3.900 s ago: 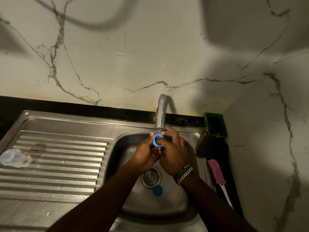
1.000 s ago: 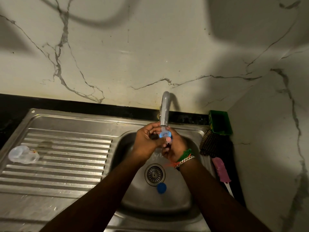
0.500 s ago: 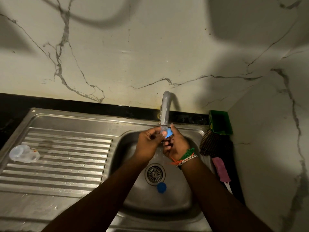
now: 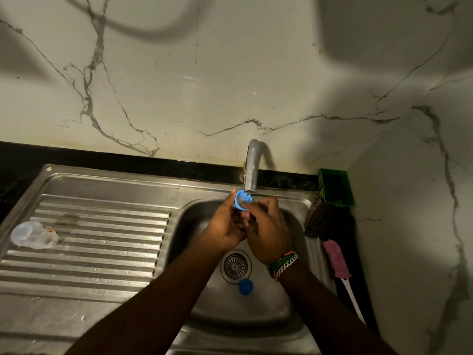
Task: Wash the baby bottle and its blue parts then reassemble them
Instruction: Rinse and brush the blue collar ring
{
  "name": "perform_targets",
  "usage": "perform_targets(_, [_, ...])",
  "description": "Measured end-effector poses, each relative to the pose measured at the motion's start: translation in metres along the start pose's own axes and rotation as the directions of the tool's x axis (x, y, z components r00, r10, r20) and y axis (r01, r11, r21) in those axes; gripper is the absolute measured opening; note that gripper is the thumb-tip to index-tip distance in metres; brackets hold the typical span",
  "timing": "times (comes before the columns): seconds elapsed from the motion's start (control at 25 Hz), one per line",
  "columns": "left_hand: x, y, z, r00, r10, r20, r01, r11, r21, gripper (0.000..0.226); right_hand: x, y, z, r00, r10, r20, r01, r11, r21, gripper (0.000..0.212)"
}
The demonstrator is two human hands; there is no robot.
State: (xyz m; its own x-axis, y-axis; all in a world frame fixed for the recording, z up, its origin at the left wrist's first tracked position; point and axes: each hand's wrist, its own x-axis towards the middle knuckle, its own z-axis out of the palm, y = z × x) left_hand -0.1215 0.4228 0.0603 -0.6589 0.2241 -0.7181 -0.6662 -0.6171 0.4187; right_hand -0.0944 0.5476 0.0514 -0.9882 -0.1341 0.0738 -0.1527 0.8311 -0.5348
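Note:
A blue ring-shaped bottle part sits right under the tap spout, over the sink basin. My left hand grips this part with its fingertips. My right hand is curled against it from the right, its thumb touching the ring. A second blue part, a round cap, lies on the basin floor just below the drain. The clear baby bottle lies on its side at the left end of the ribbed draining board.
A green holder stands in the back right corner. In front of it lie a dark bristle brush and a pink bottle brush with a white handle. Marble walls close the back and right sides.
Both hands stay under the tap, turning the blue part. My right hand has rolled palm down, and the ring's opening now faces up toward the spout.

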Motion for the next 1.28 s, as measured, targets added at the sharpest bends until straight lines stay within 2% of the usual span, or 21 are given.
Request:
perform_targets(0.12, [0.001, -0.007, 0.0, 0.998, -0.032, -0.049, 0.034, 0.998, 0.048, 0.059, 0.002, 0.004, 0.002, 0.999, 0.051, -0.015, -0.05, 0.998, 0.031, 0.04])
perform_targets(0.2, [0.002, -0.007, -0.004, 0.998, -0.058, -0.017, 0.059, 0.997, 0.039, 0.071, 0.003, 0.007, -0.001, 0.993, 0.111, -0.039, -0.111, 0.994, 0.009, 0.041])
perform_targets(0.36, [0.005, -0.005, -0.006, 0.998, -0.058, -0.026, 0.058, 0.998, 0.018, 0.07, -0.001, 0.004, 0.005, 1.0, -0.019, -0.004, 0.02, 0.997, 0.073, 0.038])
perform_targets(0.48, [0.005, -0.008, -0.007, 0.995, -0.099, 0.005, 0.098, 0.994, 0.041, 0.07, 0.004, 0.008, 0.004, 0.996, 0.083, -0.02, -0.08, 0.991, 0.108, 0.041])
perform_targets(0.64, [0.005, -0.007, -0.007, 0.996, -0.087, 0.006, 0.087, 0.996, 0.016, 0.062, -0.005, 0.013, 0.007, 0.996, -0.081, -0.022, 0.083, 0.983, 0.164, 0.041])
perform_targets(0.72, [0.005, -0.013, -0.005, 0.994, -0.113, 0.009, 0.113, 0.993, 0.016, 0.062, 0.001, 0.015, 0.004, 0.999, -0.032, -0.006, 0.033, 0.973, 0.228, 0.038])
perform_targets(0.84, [0.008, -0.01, -0.006, 0.991, -0.13, 0.032, 0.131, 0.991, -0.008, 0.059, 0.011, 0.021, -0.002, 0.992, -0.018, -0.125, 0.048, 0.971, 0.235, 0.038])
perform_targets(0.92, [0.012, -0.003, -0.007, 0.993, -0.115, 0.034, 0.116, 0.993, -0.037, 0.059, 0.023, 0.023, -0.004, 0.987, 0.029, -0.161, 0.029, 0.938, 0.346, 0.029])
perform_targets(0.96, [0.013, -0.002, -0.007, 0.993, -0.115, 0.038, 0.117, 0.992, -0.047, 0.06, 0.037, 0.026, -0.004, 0.982, 0.101, -0.157, -0.023, 0.9, 0.435, 0.034])
perform_targets(1.04, [0.014, -0.003, -0.008, 0.99, -0.131, 0.047, 0.133, 0.991, -0.035, 0.063, 0.072, 0.035, -0.001, 0.965, 0.247, -0.094, -0.153, 0.812, 0.563, 0.036])
perform_targets(1.08, [0.013, -0.004, -0.009, 0.988, -0.146, 0.051, 0.147, 0.989, -0.02, 0.063, 0.089, 0.037, 0.001, 0.967, 0.252, -0.027, -0.192, 0.797, 0.572, 0.034])
perform_targets(1.2, [0.013, -0.006, -0.01, 0.981, -0.187, 0.05, 0.187, 0.982, 0.009, 0.059, 0.119, 0.041, 0.007, 0.985, 0.065, 0.159, -0.129, 0.893, 0.431, 0.036])
perform_targets(1.28, [0.014, -0.005, -0.011, 0.985, -0.167, 0.037, 0.167, 0.986, 0.026, 0.058, 0.127, 0.042, 0.01, 0.975, 0.018, 0.221, -0.104, 0.917, 0.386, 0.031])
